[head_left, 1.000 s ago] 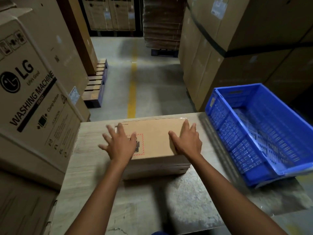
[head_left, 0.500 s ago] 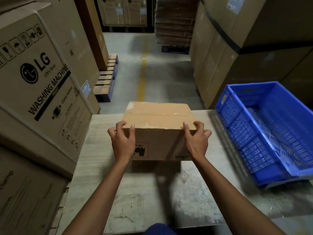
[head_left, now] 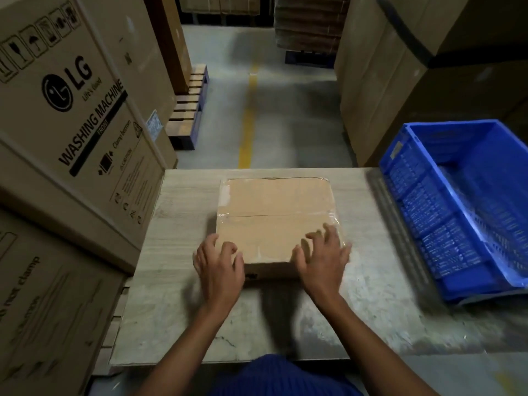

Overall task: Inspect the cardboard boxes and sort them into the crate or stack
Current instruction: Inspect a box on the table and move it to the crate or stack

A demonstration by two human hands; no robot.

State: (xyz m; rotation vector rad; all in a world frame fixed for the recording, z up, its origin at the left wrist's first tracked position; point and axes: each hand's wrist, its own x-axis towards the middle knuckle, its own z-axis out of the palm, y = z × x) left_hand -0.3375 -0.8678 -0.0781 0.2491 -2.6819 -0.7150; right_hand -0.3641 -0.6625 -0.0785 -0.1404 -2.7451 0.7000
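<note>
**Box flat on the counter, both hands at its near edge**

The cardboard box (head_left: 274, 218) lies flat in the middle of the frame, on the pale counter (head_left: 177, 281), with its broad top face up. The blue crate (head_left: 423, 212) sits well apart at the right of the frame.

The left hand (head_left: 218, 267) is at the near left corner with its fingers bent over the edge. Motion blur hides whether it is pinching the box or only resting there. The right hand (head_left: 321, 258) is on the near right corner with its fingers splayed and slightly bent against the top face. It grips nothing.

The step in hand looks like inspection of this face. To do it well, keep the box still long enough to read the whole top. Run the fingertips along the seam and the far corners instead of staying at the near edge. Then take it by opposite sides, so a loose flap cannot open when it is lifted or turned.

The box is shallow and plain brown. A centre seam crosses the top from left to right under glossy clear tape (head_left: 225, 195), which also wraps the upper left corner. The far edge is rounded and a dark line runs along it, perhaps wear or a lifted flap. A small dark print shows on the near side between the hands.
</note>
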